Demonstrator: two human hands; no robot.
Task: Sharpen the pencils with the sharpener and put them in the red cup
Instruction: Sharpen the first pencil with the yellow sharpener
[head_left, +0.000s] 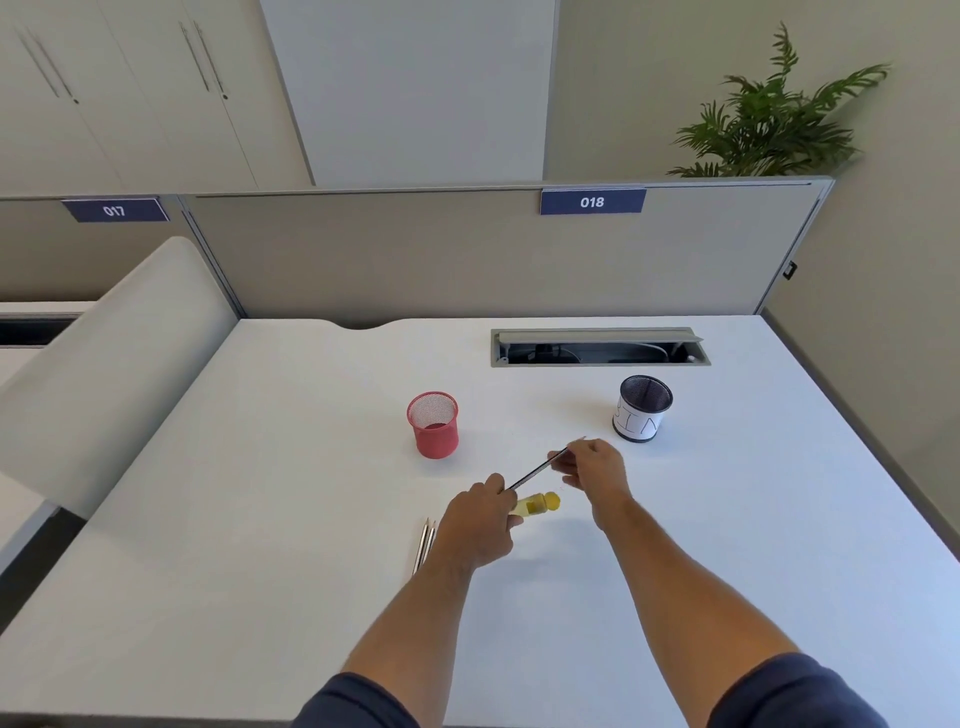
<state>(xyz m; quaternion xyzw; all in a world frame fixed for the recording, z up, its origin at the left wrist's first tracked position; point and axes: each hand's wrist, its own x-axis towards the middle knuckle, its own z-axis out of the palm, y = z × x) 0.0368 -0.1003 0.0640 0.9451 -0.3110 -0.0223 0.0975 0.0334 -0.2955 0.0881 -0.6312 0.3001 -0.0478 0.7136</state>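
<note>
From the head view, the right hand (592, 467) pinches the far end of a dark pencil (540, 470), while the left hand (480, 525) curls round a yellow sharpener (540, 503) at the pencil's near end; whether the tip is seated in the sharpener is hidden by the fingers. Just left of the left hand's grip, two more pencils (425, 543) lie side by side on the white desk (260, 493). Beyond that grip and slightly left stands the red cup (434, 425), apparently empty. Beyond the right hand's pinch sits a black mesh cup (644, 408) with a paper label. The pencil looks light, thin and stiff, with a brittle tip, so it is best gripped near the sharpener to keep it from flexing. The sharpener seems small, smooth and probably slippery, wanting a firm wrap.
</note>
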